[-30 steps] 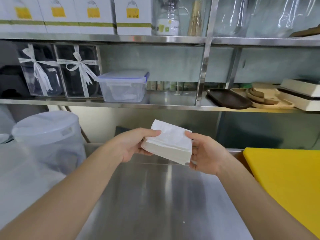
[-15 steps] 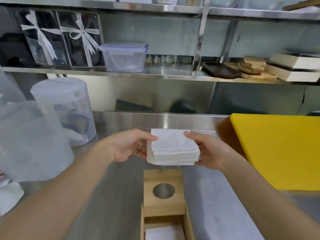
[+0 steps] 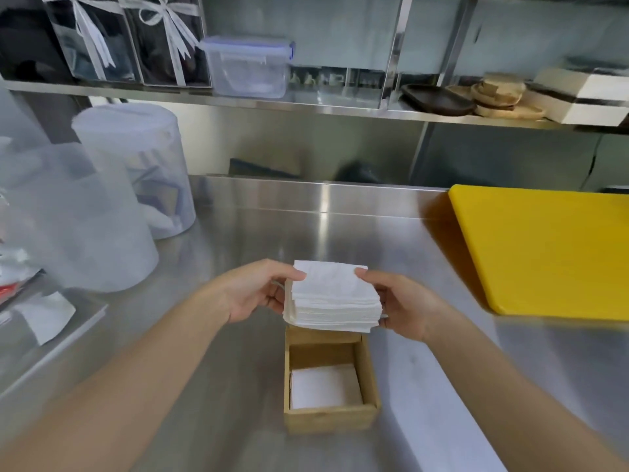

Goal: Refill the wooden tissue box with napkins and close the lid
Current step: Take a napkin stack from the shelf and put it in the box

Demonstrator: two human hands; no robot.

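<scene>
A thick stack of white napkins (image 3: 335, 299) hangs in the air between my two hands. My left hand (image 3: 253, 292) grips its left side, thumb on top. My right hand (image 3: 403, 303) grips its right side the same way. Just below and in front of the stack, the open wooden tissue box (image 3: 369, 373) stands on the steel counter. A few white napkins (image 3: 323, 386) lie flat in its bottom. The box's lid is hidden behind the held stack.
A yellow cutting board (image 3: 551, 250) lies at the right. Frosted plastic containers (image 3: 88, 216) stand at the left, with a scrap of paper (image 3: 46, 316) near them. The steel shelf (image 3: 306, 105) above carries a clear lidded tub, boxes with ribbons and wooden trays.
The view has tilted down, so the whole wooden box now shows. Both hands have brought the napkin stack lower and nearer, over the box's far end, covering the lid.
</scene>
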